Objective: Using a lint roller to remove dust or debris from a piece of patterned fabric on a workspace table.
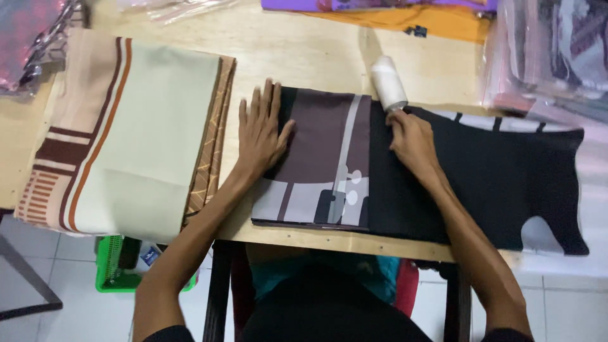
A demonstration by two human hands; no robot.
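Observation:
A folded dark cloth point(323, 158) with brown, grey and white stripes lies on the wooden table point(304, 50) in front of me. My left hand point(261, 130) rests flat on its left edge, fingers spread. My right hand point(410, 136) grips the handle of a white lint roller point(388, 82), whose head stands at the cloth's far edge. A black cloth point(506, 177) spreads to the right under my right forearm.
A stack of folded cream, tan and brown striped cloths point(139, 133) lies at the left. Orange and purple cloths point(411, 16) sit at the far edge. Plastic-wrapped goods point(551, 50) pile at the right. A green basket point(114, 266) stands on the floor below.

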